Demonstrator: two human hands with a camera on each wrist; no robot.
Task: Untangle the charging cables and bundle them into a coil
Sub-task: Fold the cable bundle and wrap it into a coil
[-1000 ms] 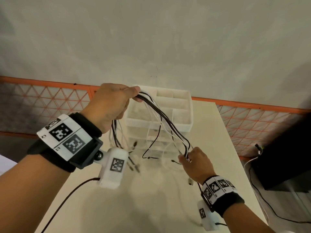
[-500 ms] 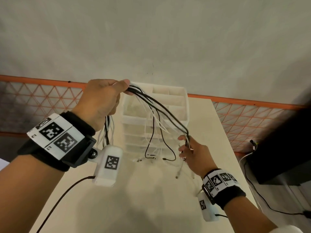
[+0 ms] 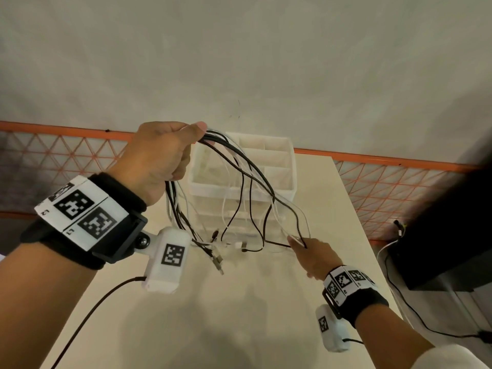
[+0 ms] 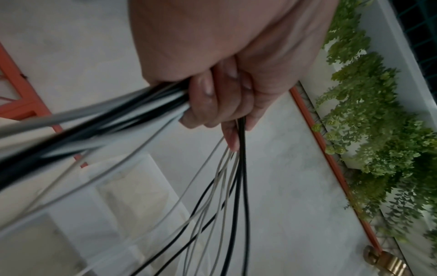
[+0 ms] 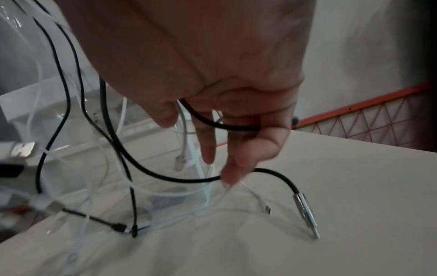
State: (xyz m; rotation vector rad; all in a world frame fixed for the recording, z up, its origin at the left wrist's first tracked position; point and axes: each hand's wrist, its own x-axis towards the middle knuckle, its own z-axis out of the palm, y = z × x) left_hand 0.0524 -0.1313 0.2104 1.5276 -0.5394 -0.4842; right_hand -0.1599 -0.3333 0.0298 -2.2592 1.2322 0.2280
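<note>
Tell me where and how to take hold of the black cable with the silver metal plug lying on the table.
Take the black cable with the silver metal plug by the cord just behind the plug, coming down from above. The plug tip rests on the cream table while the cord arches clear above it, leaving room for a pinch grip. The right hand is nearest; the left hand grips the bundle.

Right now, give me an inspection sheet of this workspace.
Surface: cream table, cable ends resting on it.
Job's things: black and white charging cables, still tangled, not coiled; a black cable's metal plug hangs near the table.
Clutter: white drawer organiser behind the cables.
Hands: left hand grips the bunched cables, raised; right hand low, fingers hooked through strands.
Cables: a dark lead runs from the left wrist camera.
Surroundings: plain wall, orange mesh fence, dark object at right.
</note>
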